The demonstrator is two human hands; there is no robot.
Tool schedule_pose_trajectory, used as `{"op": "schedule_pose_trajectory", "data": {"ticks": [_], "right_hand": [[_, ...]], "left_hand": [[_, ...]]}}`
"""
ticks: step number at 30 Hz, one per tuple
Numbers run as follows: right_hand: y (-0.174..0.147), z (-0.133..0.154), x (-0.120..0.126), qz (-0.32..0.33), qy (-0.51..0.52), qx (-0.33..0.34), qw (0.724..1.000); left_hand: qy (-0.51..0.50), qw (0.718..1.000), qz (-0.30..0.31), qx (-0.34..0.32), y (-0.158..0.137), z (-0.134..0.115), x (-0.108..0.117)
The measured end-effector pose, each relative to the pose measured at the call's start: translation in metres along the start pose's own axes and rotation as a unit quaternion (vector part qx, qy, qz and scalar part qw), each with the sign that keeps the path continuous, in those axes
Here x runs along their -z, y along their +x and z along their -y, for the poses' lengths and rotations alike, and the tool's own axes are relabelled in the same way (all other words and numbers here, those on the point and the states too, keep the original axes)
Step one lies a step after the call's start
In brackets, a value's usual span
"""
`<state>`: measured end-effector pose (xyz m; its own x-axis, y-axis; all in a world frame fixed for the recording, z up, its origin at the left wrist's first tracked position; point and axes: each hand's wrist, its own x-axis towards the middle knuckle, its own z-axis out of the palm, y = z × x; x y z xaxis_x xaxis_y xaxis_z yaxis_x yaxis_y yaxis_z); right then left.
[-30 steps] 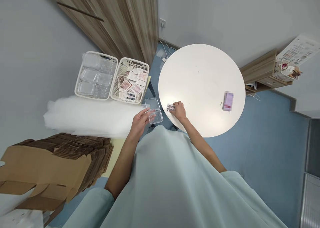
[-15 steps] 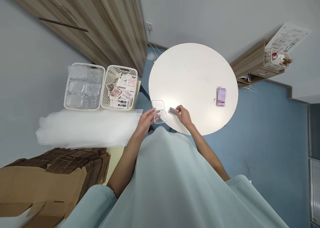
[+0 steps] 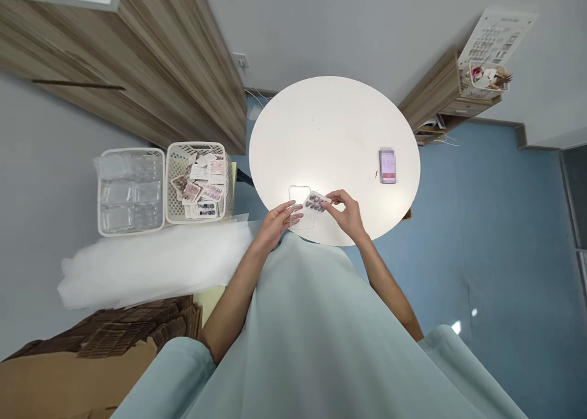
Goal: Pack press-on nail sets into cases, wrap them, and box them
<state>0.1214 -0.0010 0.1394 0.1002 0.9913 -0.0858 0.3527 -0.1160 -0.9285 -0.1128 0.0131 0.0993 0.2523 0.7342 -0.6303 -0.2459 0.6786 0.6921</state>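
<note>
My left hand (image 3: 277, 223) grips a clear plastic box (image 3: 300, 189) with its lid swung open, over the near edge of the white round table (image 3: 330, 110). A small pack of press-on nails (image 3: 316, 202), with rows of dark and pinkish oval pieces, is pinched between the thumb and fingers of my right hand (image 3: 345, 212). The pack is tilted and sits right beside the box, overlapping its right side in view. Whether the two touch, I cannot tell.
A purple-and-pink box (image 3: 387, 166) lies on the table's right part. To the left stand a white basket of clear boxes (image 3: 131, 229) and a white basket of similar packs (image 3: 172, 214). White wrapping sheets (image 3: 151, 263) and flattened cardboard (image 3: 119, 330) are nearer me.
My right hand has turned the pack and brought it left, up against the box in view. The head view has shifted, and the box now appears further over the table.
</note>
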Motion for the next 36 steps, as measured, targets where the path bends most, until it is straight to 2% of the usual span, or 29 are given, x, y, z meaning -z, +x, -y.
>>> {"op": "schedule_pose_trajectory", "data": {"ticks": [7, 17, 21, 29, 32, 36], "right_hand": [[0.006, 0.007, -0.007, 0.094, -0.035, 0.048, 0.994], [0.008, -0.002, -0.010, 0.139, -0.108, 0.102, 0.979], [0.005, 0.001, -0.013, 0.125, -0.168, 0.136, 0.968], [0.000, -0.002, -0.018, 0.117, -0.224, 0.154, 0.955], [0.002, 0.000, -0.019, 0.083, -0.178, 0.125, 0.973], [0.015, -0.001, -0.020, -0.010, -0.083, 0.016, 0.996]], "left_hand": [[-0.034, 0.999, 0.035, 0.000, 0.003, -0.002, -0.008], [-0.050, 0.997, 0.039, -0.035, -0.005, -0.008, -0.008], [-0.059, 0.997, 0.044, -0.032, -0.009, -0.008, -0.008], [-0.085, 0.995, 0.044, -0.025, -0.013, -0.002, -0.006], [-0.092, 0.994, 0.048, -0.022, -0.015, -0.001, -0.004], [-0.099, 0.994, 0.051, -0.019, -0.019, 0.001, -0.002]]}}
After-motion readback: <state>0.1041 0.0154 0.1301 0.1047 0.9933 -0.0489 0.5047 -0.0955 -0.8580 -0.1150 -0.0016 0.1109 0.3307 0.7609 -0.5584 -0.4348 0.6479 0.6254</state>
